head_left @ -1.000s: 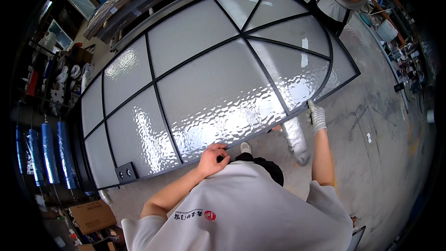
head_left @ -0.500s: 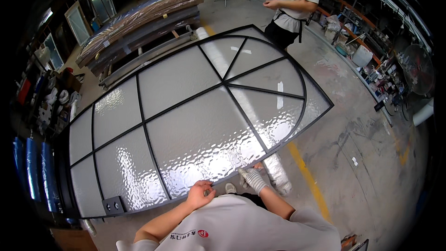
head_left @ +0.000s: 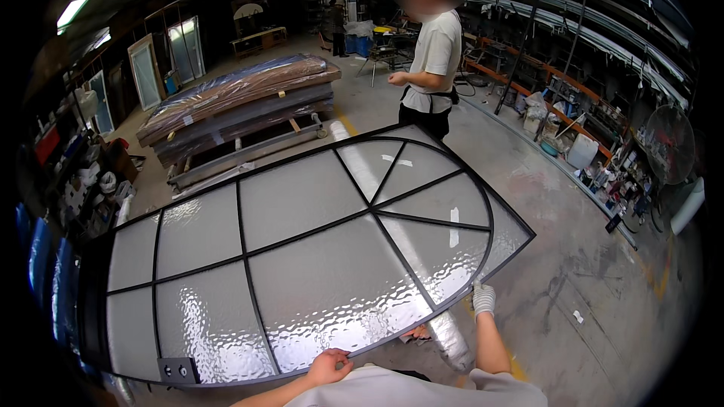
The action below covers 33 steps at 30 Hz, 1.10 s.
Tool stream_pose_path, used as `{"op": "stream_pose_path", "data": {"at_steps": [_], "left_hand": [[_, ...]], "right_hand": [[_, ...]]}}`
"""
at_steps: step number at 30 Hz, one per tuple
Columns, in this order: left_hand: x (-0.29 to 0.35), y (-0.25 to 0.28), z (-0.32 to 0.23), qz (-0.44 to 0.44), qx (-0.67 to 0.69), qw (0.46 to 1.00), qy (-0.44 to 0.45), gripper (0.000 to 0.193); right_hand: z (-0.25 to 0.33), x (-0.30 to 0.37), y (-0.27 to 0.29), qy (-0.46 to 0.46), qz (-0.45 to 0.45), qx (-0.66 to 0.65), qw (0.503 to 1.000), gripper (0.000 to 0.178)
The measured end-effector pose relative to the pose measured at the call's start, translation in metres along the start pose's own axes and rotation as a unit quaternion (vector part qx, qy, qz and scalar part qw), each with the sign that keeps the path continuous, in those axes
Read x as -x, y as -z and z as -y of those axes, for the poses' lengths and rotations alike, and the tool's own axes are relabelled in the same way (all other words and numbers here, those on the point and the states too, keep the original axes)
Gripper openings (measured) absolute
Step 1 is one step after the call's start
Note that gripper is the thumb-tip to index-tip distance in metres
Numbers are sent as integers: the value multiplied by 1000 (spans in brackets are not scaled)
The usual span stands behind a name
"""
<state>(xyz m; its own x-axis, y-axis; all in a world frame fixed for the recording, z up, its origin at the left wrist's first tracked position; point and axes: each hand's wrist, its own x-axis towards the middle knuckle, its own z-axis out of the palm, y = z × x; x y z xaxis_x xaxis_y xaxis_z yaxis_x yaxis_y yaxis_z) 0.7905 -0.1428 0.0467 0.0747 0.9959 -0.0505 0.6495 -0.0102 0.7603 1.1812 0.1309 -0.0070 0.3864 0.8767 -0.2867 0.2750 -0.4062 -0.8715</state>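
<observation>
A large black-framed panel of rippled glass (head_left: 324,271) lies flat in front of me. Dark bars divide it, and they fan out under a curved arch at its right end. My bare left hand (head_left: 330,368) has its fingers curled at the near edge of the frame. Further right along that edge, my right hand (head_left: 484,300), in a striped light glove, grips the frame near the arch. Its fingertips are partly hidden at the rim. A dark plate with two round holes (head_left: 178,370) sits at the panel's lower left.
Under the panel runs a plastic-wrapped white roll (head_left: 450,341). Beyond it, wrapped panels (head_left: 241,98) are stacked on a trolley. Another person (head_left: 431,68) stands past the far right corner. Cluttered shelves (head_left: 562,105) and a fan (head_left: 670,145) line the right side.
My right hand has slid right along the frame's near edge toward the arch. The left hand stays at the edge. My view has tilted up, showing more of the workshop.
</observation>
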Motion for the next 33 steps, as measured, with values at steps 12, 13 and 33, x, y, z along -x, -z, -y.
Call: {"op": "stream_pose_path", "data": {"at_steps": [12, 13, 33], "left_hand": [[1, -4, -3, -23, 106, 992, 62, 16], [-4, -5, -7, -25, 85, 995, 53, 15], [82, 15, -6, -263, 54, 955, 125, 27]], "right_hand": [[-9, 91, -33, 4, 263, 68, 962, 41], [-24, 105, -45, -10, 307, 91, 947, 41], [14, 195, -121, 546, 348, 208, 733, 23]]}}
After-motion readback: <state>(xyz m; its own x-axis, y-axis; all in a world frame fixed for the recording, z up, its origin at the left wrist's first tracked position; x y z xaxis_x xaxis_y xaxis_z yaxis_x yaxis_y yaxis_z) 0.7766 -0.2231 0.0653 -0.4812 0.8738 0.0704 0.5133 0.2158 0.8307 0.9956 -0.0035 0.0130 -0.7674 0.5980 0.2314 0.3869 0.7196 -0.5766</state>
